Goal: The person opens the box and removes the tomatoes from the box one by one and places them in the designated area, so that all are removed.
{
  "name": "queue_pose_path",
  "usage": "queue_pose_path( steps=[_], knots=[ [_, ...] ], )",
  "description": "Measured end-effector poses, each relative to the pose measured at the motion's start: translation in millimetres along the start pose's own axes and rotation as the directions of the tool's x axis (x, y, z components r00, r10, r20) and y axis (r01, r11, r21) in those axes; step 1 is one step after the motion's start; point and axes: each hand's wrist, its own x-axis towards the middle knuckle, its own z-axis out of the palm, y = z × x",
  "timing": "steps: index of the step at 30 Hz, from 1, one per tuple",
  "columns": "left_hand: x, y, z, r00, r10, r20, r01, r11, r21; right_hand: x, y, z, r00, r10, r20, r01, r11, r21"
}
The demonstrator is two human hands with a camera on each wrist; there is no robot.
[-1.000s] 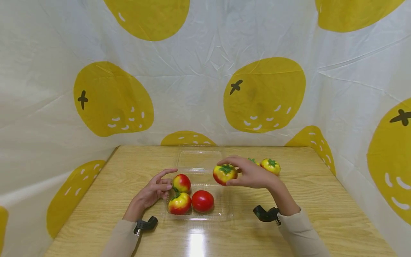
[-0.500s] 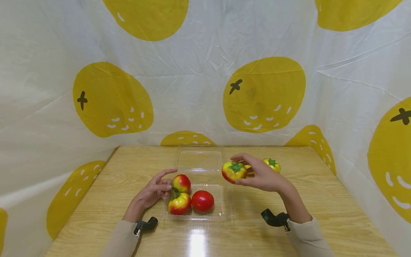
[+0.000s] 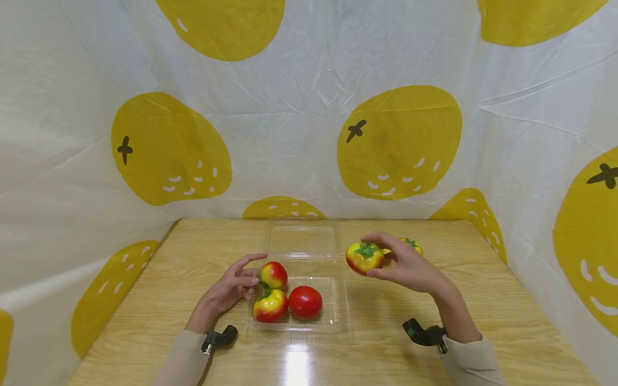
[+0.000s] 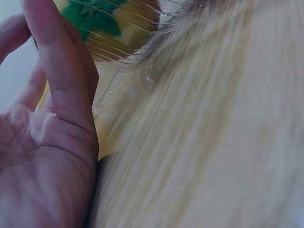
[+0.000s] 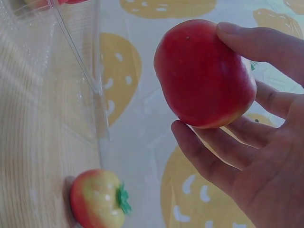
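Tomato (image 3: 364, 259), yellow and red, gripped by the right hand (image 3: 405, 266), hangs over the table (image 3: 492, 300) between the clear container (image 3: 333, 304) and the right edge; the left hand (image 3: 230, 284), loosely open, is at the container's left edge.

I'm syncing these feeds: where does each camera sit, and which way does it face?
Head: worn on the head, facing forward and down over the table to the patterned cloth; left hand, right hand and sleeves show.
Left wrist: on that wrist, facing past the left hand to the ribbed side of the clear container; no other body part shows.
Right wrist: on that wrist, facing the red side of the held fruit; only the right hand shows.
Shared: head and right wrist both show the right hand, held fruit and container.
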Motion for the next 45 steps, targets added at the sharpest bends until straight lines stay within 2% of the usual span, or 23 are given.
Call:
queue_pose_path(
  steps=[5, 10, 15, 20, 26, 38, 45],
  knots=[
    [0.5, 0.5, -0.4, 1.000, 0.015, 0.016, -0.015, 1.000, -0.003, -3.4, 3.8, -7.4, 0.999, -0.027, -0.026, 0.028, 0.999, 0.031],
    [1.1, 0.8, 0.4, 0.999, 0.025, 0.034, -0.025, 1.000, -0.001, -7.6, 8.1, -14.8, 0.998, -0.024, -0.055, 0.024, 1.000, -0.004],
    [0.0, 0.8, 0.4, 0.999, 0.018, 0.030, -0.018, 1.000, 0.008, -10.9, 13.6, -22.6, 0.996, -0.026, -0.087, 0.021, 0.998, -0.056],
    [-0.9, 0.9, 0.3, 1.000, 0.013, 0.013, -0.013, 1.000, 0.012, -14.2, 18.8, -29.2, 0.995, -0.002, -0.103, -0.002, 0.999, -0.046],
    [-0.1, 0.9, 0.3, 1.000, 0.021, 0.022, -0.022, 1.000, 0.004, -16.2, 21.4, -32.9, 0.994, 0.016, -0.106, -0.019, 0.999, -0.030],
    [0.2, -0.9, -0.6, 1.000, 0.017, 0.020, -0.017, 1.000, 0.018, -21.4, 23.9, -39.6, 0.988, 0.024, -0.154, -0.037, 0.996, -0.082],
    [0.1, 0.2, 0.5, 0.999, 0.026, 0.031, -0.026, 1.000, 0.005, -23.8, 30.0, -44.0, 0.985, 0.026, -0.172, -0.037, 0.998, -0.058]
  ],
)
